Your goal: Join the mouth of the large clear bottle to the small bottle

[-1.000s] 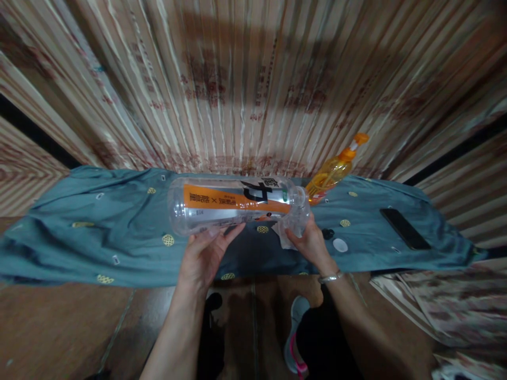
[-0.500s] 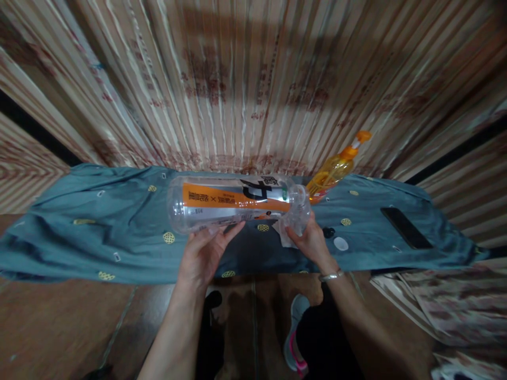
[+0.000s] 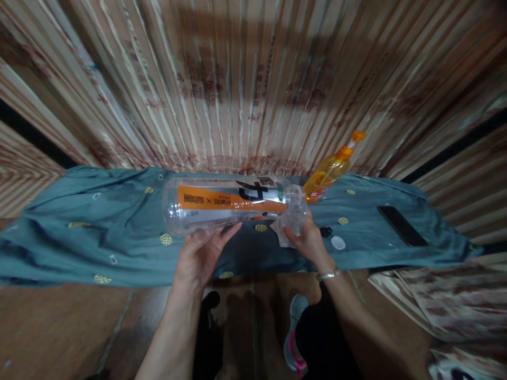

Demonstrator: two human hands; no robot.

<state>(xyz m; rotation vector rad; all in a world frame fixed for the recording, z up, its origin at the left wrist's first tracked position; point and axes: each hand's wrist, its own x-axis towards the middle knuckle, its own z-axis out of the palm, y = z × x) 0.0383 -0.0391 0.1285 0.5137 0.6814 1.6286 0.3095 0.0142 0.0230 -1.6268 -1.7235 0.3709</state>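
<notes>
A large clear plastic drink bottle (image 3: 225, 205) with an orange and silver label lies sideways above the cloth, its neck pointing right. My left hand (image 3: 202, 254) holds it from below, thumb and fingers against the near side. At the bottle's mouth, my right hand (image 3: 308, 240) grips a small clear, ridged plastic piece (image 3: 296, 216); its exact kind is hard to make out. A white tissue-like scrap (image 3: 282, 235) shows just left of my right hand. Behind the neck, an orange pump bottle (image 3: 328, 173) with yellow liquid appears tilted in the view.
A teal patterned cloth (image 3: 134, 253) covers the narrow table. Right of my right hand lie a small black item (image 3: 326, 231), a white disc (image 3: 338, 243) and a black phone (image 3: 402, 226). Striped curtains (image 3: 253, 95) hang close behind and at both sides.
The whole scene sits slightly further left in view, as the camera has shifted a little. Both hands keep the same hold on the bottle and the clear piece.
</notes>
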